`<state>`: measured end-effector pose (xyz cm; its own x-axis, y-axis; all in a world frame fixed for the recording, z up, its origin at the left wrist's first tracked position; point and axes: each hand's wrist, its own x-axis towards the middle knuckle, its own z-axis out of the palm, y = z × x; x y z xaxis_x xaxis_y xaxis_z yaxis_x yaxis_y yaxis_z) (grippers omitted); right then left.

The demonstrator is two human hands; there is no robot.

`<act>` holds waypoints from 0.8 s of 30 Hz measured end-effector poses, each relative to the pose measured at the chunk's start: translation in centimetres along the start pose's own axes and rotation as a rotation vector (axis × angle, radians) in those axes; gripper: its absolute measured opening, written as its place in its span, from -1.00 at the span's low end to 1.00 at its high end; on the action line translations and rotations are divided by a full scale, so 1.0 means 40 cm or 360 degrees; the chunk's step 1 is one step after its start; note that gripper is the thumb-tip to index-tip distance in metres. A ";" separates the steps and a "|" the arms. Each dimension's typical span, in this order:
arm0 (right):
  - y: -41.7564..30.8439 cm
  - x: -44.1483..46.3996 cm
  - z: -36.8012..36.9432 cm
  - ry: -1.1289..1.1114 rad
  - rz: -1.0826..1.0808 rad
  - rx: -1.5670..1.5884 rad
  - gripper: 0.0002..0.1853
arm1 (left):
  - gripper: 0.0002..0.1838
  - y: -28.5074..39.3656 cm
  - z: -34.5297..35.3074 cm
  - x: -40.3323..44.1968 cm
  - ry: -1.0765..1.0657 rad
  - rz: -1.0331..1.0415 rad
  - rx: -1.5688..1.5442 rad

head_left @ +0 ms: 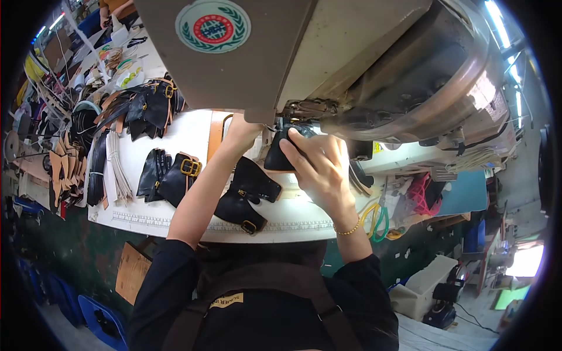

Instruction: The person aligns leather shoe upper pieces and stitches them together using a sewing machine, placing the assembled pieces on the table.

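Under the head of a sewing machine (228,82) lies a black leather piece (277,157). My right hand (321,167) holds it from the right, with two fingers pressed on its top. Just left of the stitching area is my left hand (244,133); its fingers are hidden behind the machine head, so what they grip cannot be seen. Between my forearms lie black leather pieces with a gold buckle (249,226). Beside my left forearm, more black leather pieces (175,178) bear another gold buckle.
Stacked black leather straps (149,108) and tan leather pieces (65,167) crowd the left side. A printed ruler (140,219) runs along the table's front edge. Scissors with green and yellow handles (380,222) lie right of my right wrist. Another person's arm (120,9) shows at top left.
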<state>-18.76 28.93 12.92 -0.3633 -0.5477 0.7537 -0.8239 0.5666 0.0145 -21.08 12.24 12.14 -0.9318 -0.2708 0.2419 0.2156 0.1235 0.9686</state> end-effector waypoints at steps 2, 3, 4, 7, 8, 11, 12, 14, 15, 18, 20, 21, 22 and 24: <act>-0.004 0.002 0.004 -0.0030 0.0008 -0.0014 -0.63 | -0.77 0.014 -0.007 -0.016 0.0001 -0.0098 -0.0344; -0.004 0.002 0.005 -0.0046 0.0013 -0.0022 -0.63 | -0.75 0.016 -0.009 -0.027 0.0000 -0.0147 -0.0518; -0.005 0.004 0.000 -0.0045 0.0010 -0.0023 -0.63 | -0.73 -0.014 -0.025 -0.056 0.0015 -0.0274 -0.0668; -0.021 0.011 -0.032 -0.0203 0.0276 0.0301 -0.62 | -0.79 -0.004 -0.004 -0.177 -0.0213 -0.0521 -0.0697; -0.027 0.006 -0.040 -0.0270 0.0365 0.0414 -0.61 | -0.82 0.025 0.012 -0.198 -0.0266 -0.0587 -0.0613; -0.019 -0.007 -0.043 -0.0110 0.0315 0.0340 -0.61 | -0.82 0.018 0.004 -0.188 0.0007 -0.0536 -0.0856; -0.010 -0.009 -0.041 -0.0018 0.0287 0.0299 -0.61 | -0.82 0.016 0.002 -0.174 0.0138 -0.0498 -0.0974; -0.006 -0.026 -0.029 0.0065 0.0273 0.0266 -0.60 | -0.81 0.015 -0.005 -0.157 0.0270 -0.0477 -0.1085; -0.009 -0.034 -0.013 0.0097 0.0288 0.0265 -0.61 | -0.80 0.016 -0.010 -0.144 0.0190 -0.0515 -0.1005; -0.026 -0.042 0.033 0.0199 0.0322 0.0260 -0.62 | -0.78 0.023 -0.029 -0.100 -0.0046 -0.0613 -0.0765; -0.045 -0.040 0.042 0.0219 0.0325 0.0224 -0.62 | -0.78 0.026 -0.052 -0.080 -0.0100 -0.0609 -0.0681; -0.055 -0.039 0.044 0.0243 0.0330 0.0183 -0.62 | -0.79 0.027 -0.066 -0.071 -0.0159 -0.0602 -0.0597; -0.062 -0.038 0.046 0.0265 0.0335 0.0141 -0.63 | -0.79 0.028 -0.075 -0.063 -0.0219 -0.0594 -0.0513; -0.058 -0.036 0.044 0.0287 0.0336 0.0095 -0.63 | -0.79 0.025 -0.076 -0.057 -0.0279 -0.0584 -0.0435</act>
<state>-17.10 27.30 10.65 -0.4507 -0.3001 0.8407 -0.7645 0.6161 -0.1899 -17.86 10.09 12.72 -0.9907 -0.0817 -0.1085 -0.0892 -0.2112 0.9734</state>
